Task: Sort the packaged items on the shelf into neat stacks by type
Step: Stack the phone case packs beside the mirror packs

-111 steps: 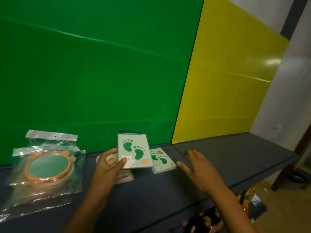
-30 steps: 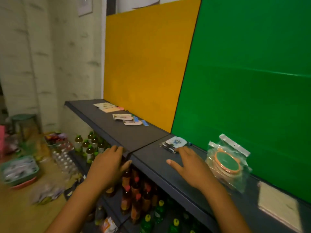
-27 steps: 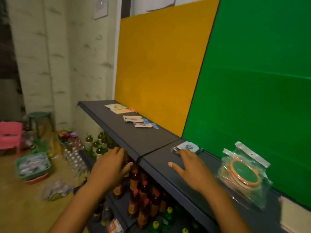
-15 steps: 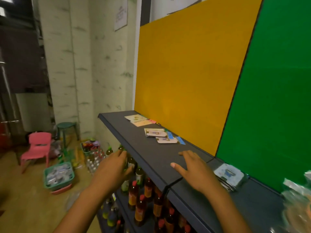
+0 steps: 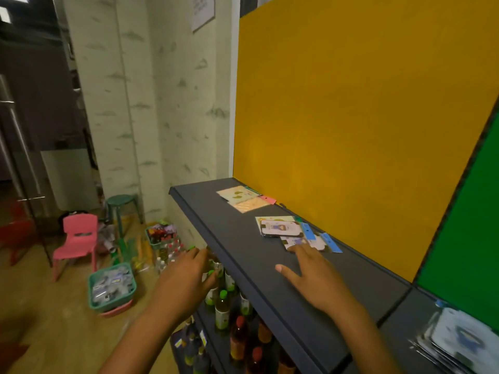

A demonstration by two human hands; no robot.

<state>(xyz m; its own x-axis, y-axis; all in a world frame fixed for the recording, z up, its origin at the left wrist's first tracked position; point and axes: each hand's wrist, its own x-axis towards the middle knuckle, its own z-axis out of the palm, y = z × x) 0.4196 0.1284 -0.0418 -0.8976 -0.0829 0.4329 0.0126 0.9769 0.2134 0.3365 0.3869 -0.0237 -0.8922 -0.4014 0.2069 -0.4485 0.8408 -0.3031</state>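
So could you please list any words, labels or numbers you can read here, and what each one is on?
None can be read.
Wall poster: print too small.
Packets on the shelf: pictures only, any text blurred.
Bottles below: labels too small.
Pack at lower right: blurred.

blurred stack of packets (image 5: 463, 342) cut off at right edge

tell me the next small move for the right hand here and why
Probably slide the right hand forward onto the nearest blue-tabbed packet and grip it: the open fingers already reach its near edge, and it lies askew, overlapping the packet behind, not stacked. The left hand hangs off the shelf, free.
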